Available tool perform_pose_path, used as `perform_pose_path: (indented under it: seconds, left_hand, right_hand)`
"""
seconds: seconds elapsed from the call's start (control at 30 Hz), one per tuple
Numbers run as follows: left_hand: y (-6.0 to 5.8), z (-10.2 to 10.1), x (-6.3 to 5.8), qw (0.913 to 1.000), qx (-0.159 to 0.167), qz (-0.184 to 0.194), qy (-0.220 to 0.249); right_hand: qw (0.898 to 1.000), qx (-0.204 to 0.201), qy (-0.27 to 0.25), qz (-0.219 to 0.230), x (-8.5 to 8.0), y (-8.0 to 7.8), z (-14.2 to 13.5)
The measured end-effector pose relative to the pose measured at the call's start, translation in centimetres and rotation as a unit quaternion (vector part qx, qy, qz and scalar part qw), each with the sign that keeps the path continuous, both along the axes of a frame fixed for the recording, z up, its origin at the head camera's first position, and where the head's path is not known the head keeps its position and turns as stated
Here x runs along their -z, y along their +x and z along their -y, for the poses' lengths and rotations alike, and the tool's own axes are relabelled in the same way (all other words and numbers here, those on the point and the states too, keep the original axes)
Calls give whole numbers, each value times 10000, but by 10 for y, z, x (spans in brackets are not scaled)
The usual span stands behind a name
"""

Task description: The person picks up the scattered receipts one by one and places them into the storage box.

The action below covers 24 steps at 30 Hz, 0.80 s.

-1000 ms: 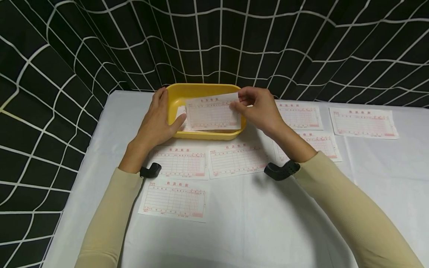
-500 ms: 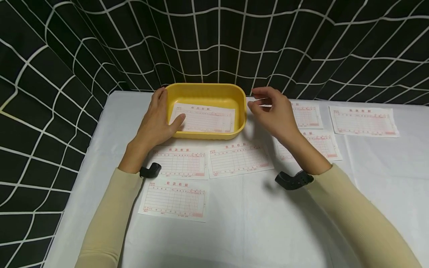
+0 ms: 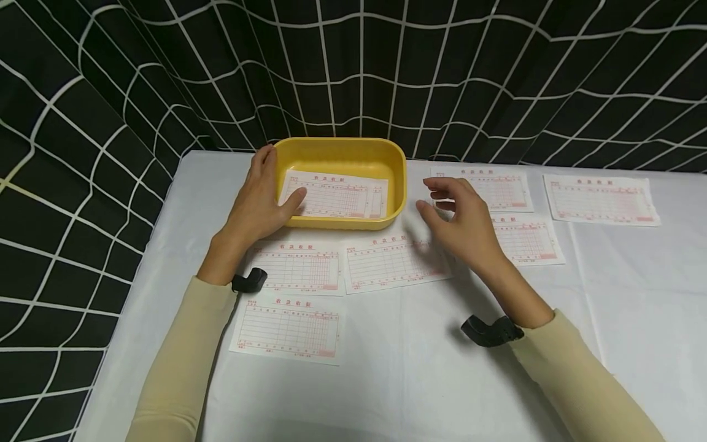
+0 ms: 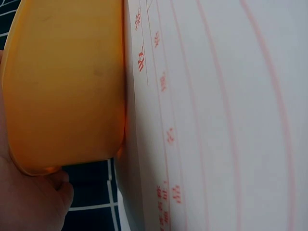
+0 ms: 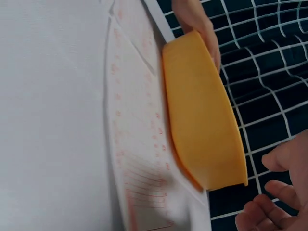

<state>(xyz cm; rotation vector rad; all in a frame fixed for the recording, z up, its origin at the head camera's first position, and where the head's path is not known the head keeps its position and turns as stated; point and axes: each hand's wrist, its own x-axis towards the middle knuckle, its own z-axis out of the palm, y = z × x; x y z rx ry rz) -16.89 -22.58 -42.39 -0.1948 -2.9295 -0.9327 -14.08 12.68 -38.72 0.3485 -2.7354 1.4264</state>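
A yellow plastic tray [image 3: 348,224] stands at the back of the table, with several overlapping receipt slips [image 3: 326,195] printed in red lying inside. My left hand [image 3: 248,202] holds its left end, thumb over the rim and fingers along the outside; the left wrist view shows this hand [image 4: 33,202] against the tray's wall [image 4: 65,86]. To the right of the tray, my right hand [image 3: 464,224] hovers with nothing in it, fingers loosely bent and thumb apart. In the right wrist view this hand [image 5: 279,197] is beside the tray's end [image 5: 202,120].
Two receipt slips [image 3: 295,267] [image 3: 394,264] lie just in front of the tray, and another slip [image 3: 287,330] is nearer. On the right are more slips [image 3: 486,187] [image 3: 527,239] [image 3: 601,199]. A dark cloth with a white grid [image 3: 359,67] hangs behind the white-covered table [image 3: 414,380].
My right hand released a receipt slip into the tray, then drew away to the right and nearer the front. The slip now lies on the others. My left hand has stayed on the tray.
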Motion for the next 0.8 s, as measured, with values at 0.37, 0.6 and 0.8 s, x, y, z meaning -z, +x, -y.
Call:
perform_pose_path:
  seconds: [0.37,0.6,0.8]
  left_hand:
    - [0,1,1,10000,15,-10,-10]
    - [0,1,1,10000,38,-61,14]
    - [-1,0,2,10000,28,-80,-6]
  right_hand:
    - [9984,-274,292,-394,17,18,-9]
    - [9967,-319,582,-461,28,29,-13]
    - [9945,-367,927,-309,39,37,-14]
